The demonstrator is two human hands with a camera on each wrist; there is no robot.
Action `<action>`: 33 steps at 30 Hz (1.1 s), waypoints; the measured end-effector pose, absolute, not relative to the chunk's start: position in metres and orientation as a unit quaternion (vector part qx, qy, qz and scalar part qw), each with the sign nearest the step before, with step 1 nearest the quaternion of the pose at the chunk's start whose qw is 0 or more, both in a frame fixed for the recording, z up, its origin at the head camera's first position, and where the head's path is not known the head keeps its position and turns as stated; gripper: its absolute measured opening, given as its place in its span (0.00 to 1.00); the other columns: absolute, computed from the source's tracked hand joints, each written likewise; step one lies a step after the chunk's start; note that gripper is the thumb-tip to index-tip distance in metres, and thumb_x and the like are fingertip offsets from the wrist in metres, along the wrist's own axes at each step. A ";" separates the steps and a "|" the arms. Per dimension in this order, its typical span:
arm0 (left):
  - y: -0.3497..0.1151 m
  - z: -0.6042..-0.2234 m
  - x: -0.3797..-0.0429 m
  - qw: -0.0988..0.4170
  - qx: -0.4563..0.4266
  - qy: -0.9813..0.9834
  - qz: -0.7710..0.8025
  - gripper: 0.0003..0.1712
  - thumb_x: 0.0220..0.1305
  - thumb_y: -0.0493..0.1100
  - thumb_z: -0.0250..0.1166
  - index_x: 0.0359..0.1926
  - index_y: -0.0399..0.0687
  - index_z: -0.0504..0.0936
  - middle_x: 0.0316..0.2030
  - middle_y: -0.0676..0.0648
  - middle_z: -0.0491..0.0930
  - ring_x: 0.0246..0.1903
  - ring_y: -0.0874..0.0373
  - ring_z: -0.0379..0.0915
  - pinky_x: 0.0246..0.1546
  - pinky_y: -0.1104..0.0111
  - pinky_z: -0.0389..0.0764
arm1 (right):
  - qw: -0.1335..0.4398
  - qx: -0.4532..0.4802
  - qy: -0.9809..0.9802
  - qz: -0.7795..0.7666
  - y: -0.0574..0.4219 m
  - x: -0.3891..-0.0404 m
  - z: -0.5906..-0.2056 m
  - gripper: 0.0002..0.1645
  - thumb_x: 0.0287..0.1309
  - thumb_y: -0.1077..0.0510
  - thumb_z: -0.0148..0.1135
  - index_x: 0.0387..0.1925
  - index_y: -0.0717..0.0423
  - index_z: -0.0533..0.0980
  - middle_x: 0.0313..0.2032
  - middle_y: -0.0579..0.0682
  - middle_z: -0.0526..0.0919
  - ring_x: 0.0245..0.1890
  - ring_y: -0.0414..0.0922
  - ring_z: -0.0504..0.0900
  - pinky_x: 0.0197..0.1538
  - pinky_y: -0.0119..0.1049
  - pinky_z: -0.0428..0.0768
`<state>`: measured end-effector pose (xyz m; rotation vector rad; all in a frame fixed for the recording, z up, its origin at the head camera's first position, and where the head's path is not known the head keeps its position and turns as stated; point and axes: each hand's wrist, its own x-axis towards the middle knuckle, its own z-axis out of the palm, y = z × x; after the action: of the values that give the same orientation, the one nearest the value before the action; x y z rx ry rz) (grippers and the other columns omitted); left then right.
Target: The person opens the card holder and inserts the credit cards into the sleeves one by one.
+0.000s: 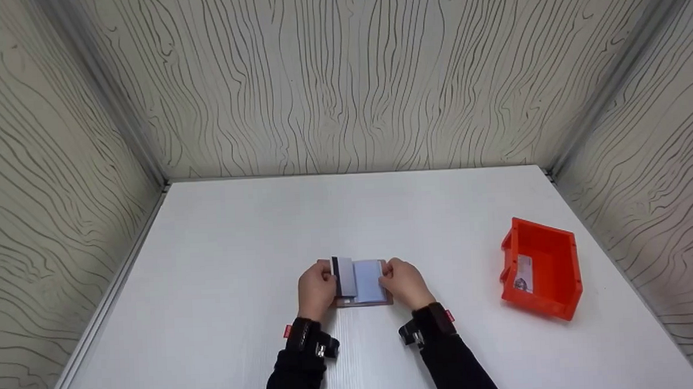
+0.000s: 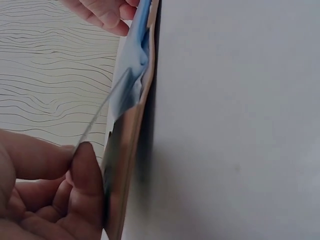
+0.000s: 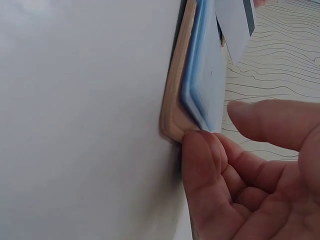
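A small brown-covered card holder (image 1: 388, 298) lies spread on the white table, with pale blue plastic sleeves (image 1: 369, 281) inside. On its left side my left hand (image 1: 317, 289) pinches a white card with a black stripe (image 1: 345, 278) between thumb and forefinger. The left wrist view shows this card (image 2: 95, 120) edge-on, tilted up from the holder, its far end against the sleeves. My right hand (image 1: 406, 282) holds the holder's right edge. In the right wrist view its curled forefinger touches the holder's corner (image 3: 172, 127), and the thumb is raised beside the sleeves.
An orange-red open bin (image 1: 548, 267) with a label on its side stands at the right of the table (image 1: 254, 222). Wood-patterned panels (image 1: 341, 78) rise behind the table and on both sides.
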<state>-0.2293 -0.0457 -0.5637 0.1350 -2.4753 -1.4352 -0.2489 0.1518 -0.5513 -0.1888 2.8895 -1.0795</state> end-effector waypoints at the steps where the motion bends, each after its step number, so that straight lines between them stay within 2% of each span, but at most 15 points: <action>1: -0.046 -0.564 -0.229 0.138 0.047 -0.857 -0.495 0.11 0.53 0.26 0.59 0.35 0.37 0.84 0.28 0.46 0.82 0.27 0.55 0.72 0.30 0.62 0.74 | 0.027 -0.059 0.935 -0.350 0.152 -0.249 -0.551 0.05 0.54 0.64 0.62 0.32 0.62 0.74 0.25 0.47 0.73 0.28 0.45 0.71 0.35 0.38 0.71; 15: -0.045 -0.565 -0.229 0.134 0.053 -0.862 -0.487 0.08 0.50 0.26 0.59 0.29 0.36 0.82 0.26 0.45 0.81 0.26 0.54 0.71 0.28 0.62 0.73 | 0.022 -0.064 0.936 -0.346 0.152 -0.249 -0.553 0.05 0.52 0.65 0.61 0.30 0.60 0.72 0.25 0.48 0.72 0.28 0.45 0.70 0.35 0.38 0.70; 24: -0.042 -0.565 -0.230 0.124 0.059 -0.866 -0.481 0.08 0.50 0.26 0.59 0.30 0.36 0.83 0.26 0.45 0.81 0.26 0.54 0.72 0.27 0.63 0.73 | 0.024 -0.061 0.934 -0.351 0.153 -0.250 -0.553 0.05 0.52 0.64 0.62 0.31 0.61 0.73 0.26 0.48 0.72 0.28 0.46 0.71 0.35 0.39 0.71; 29: -0.040 -0.564 -0.229 0.115 0.063 -0.866 -0.483 0.07 0.50 0.26 0.59 0.28 0.36 0.81 0.23 0.46 0.78 0.24 0.55 0.70 0.24 0.65 0.72 | 0.027 -0.063 0.932 -0.355 0.152 -0.249 -0.553 0.06 0.52 0.64 0.63 0.32 0.62 0.74 0.26 0.48 0.73 0.28 0.45 0.71 0.35 0.39 0.71; 33: -0.040 -0.566 -0.229 0.127 0.051 -0.867 -0.479 0.06 0.48 0.25 0.58 0.25 0.37 0.79 0.21 0.47 0.76 0.22 0.56 0.69 0.23 0.65 0.71 | 0.027 -0.061 0.932 -0.356 0.151 -0.248 -0.552 0.07 0.53 0.64 0.64 0.32 0.63 0.74 0.26 0.48 0.73 0.28 0.45 0.71 0.36 0.38 0.71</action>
<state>-0.2286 -0.0396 -0.5662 0.1497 -2.5229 -1.3942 -0.2480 0.1514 -0.5517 -0.1891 2.8789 -1.0986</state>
